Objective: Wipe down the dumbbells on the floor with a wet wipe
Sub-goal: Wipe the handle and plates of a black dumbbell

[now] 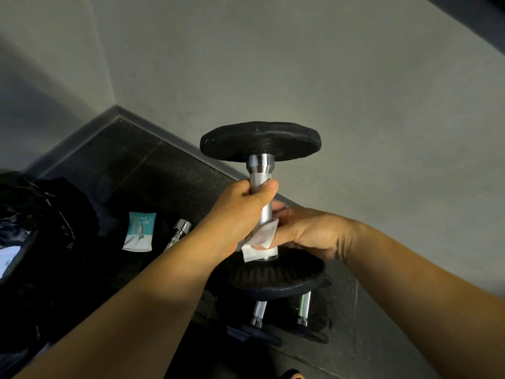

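Two hands on one dumbbell point(259, 165) in my head-cam feed. It's standing upright in the corner by the wall, one black plate on top and one at the bottom.

Plenty I can't make out, though. The bottom plate covers most of what's under it, so I only get two chrome bars point(259, 310) poking out on the floor point(142, 165). I can't tell if the plate rests on them or hangs above. Off to the left is a dark bag-like heap point(41, 214) that's basically a black blob, cut off by the frame edge. A teal and white wipe packet point(139, 231) lies flat just beside it.

The left hand point(243, 206) comes in from lower left, fingers and thumb wrapped tight round the upper part of the knurled handle. The right hand point(308, 233) reaches in from the right. Its fingers point(279, 207) curl behind the handle, mostly hidden, and pinch the white wet wipe point(261, 239) around the low end of the handle, just above the bottom plate.
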The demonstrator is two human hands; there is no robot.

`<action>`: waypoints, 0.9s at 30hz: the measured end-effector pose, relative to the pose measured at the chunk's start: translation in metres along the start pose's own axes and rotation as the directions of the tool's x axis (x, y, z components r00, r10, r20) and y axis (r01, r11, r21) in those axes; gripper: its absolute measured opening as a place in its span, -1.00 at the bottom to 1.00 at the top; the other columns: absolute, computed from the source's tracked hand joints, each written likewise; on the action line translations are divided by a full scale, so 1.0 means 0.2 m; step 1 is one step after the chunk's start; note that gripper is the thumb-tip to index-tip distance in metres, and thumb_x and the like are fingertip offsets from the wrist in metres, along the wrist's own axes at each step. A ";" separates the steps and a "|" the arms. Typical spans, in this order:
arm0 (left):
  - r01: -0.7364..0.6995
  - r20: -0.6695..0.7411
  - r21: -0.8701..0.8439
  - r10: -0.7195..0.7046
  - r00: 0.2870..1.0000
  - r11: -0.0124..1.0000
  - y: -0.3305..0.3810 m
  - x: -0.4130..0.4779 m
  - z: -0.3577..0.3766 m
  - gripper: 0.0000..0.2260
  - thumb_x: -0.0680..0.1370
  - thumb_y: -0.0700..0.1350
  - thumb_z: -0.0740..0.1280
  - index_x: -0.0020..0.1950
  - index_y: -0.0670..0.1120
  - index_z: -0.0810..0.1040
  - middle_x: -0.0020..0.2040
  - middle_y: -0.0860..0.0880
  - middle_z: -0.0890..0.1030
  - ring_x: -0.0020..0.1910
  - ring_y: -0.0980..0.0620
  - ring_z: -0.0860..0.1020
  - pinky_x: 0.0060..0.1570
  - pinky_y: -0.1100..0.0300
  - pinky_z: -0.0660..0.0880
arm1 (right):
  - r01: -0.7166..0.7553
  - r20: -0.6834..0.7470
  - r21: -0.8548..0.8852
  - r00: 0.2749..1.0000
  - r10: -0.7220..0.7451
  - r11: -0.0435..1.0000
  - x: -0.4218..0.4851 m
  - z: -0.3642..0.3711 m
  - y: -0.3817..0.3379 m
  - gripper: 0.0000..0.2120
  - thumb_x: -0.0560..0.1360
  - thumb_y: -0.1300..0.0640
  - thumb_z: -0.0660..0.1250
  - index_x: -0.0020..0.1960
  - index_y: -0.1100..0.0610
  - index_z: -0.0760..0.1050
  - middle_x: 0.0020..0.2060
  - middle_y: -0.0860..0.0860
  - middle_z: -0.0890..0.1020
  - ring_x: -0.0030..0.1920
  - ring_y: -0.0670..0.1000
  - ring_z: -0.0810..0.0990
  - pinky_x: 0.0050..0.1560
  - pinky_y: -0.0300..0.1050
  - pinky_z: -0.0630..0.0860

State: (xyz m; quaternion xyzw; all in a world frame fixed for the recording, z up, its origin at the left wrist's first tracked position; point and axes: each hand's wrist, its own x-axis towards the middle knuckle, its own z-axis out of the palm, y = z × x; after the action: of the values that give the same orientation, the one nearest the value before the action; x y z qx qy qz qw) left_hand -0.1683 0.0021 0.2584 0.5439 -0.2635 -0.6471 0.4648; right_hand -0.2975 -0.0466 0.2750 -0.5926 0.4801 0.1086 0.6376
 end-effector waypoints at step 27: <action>-0.185 -0.329 0.111 0.212 0.920 0.976 0.00 0.05 0.04 -0.92 0.40 -0.07 0.49 -0.23 -0.05 0.64 -0.28 -0.07 0.68 -0.25 0.01 0.66 -0.17 0.10 0.61 | -0.057 -0.398 -0.227 0.917 -0.039 0.972 0.06 0.15 -0.11 -0.73 0.24 0.26 0.58 -0.12 0.10 0.59 -0.19 0.00 0.70 -0.07 0.01 0.66 0.12 -0.02 0.58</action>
State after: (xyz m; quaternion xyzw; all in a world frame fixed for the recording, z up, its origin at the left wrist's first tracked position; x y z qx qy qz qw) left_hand -0.1751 -0.0073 0.2551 0.6350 -0.2584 -0.4828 0.5450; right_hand -0.2607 -0.0319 0.2759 -0.6709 0.5867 0.0440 0.4514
